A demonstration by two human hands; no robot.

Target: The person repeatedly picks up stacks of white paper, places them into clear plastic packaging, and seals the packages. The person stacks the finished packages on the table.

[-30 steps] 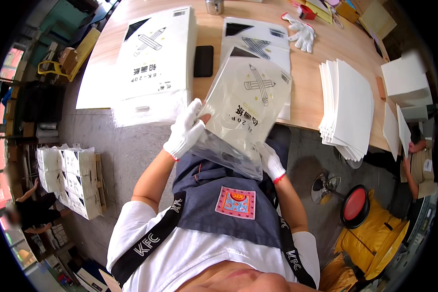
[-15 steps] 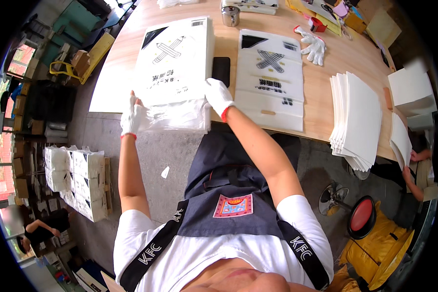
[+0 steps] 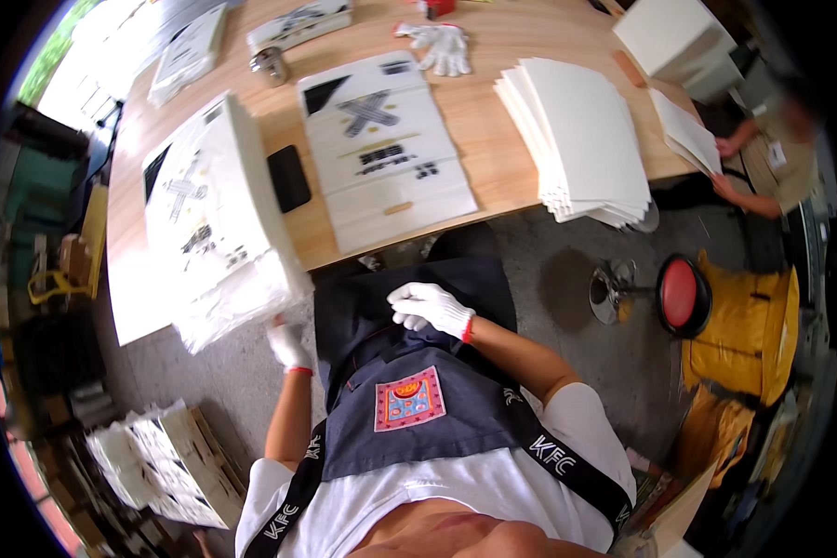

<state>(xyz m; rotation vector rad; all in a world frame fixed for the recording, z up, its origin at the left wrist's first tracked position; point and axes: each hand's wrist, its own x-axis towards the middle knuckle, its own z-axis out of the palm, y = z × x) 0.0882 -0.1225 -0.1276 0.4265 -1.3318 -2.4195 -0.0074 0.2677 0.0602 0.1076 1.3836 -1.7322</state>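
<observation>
A thick stack of clear plastic packs of white paper, printed with crossed pencils [image 3: 205, 205], lies at the table's left front, its loose bag ends hanging past the edge. Just below those ends is my gloved left hand [image 3: 290, 346], smeared by motion, its fingers mostly hidden. My right hand [image 3: 431, 309], in a white knitted glove with a red cuff, hovers over my dark apron [image 3: 381, 381]. Its fingers are curled loosely together, and nothing shows in them. A flat printed plastic bag [image 3: 381, 153] rests on the table, and between it and the stack lies a black phone [image 3: 289, 179].
Fanned white paper sheets [image 3: 581, 135] overhang the table's right front edge. Further back are a metal canister [image 3: 270, 65] and a spare white glove [image 3: 440, 46]. At the right a co-worker holds white sheets [image 3: 684, 130]. A red-seated stool [image 3: 684, 290] and wrapped packs [image 3: 158, 465] stand on the floor.
My right hand has left the pack stack and come back over my lap. My left hand has dropped away from the stack's left side to below its bag ends. The view has turned right.
</observation>
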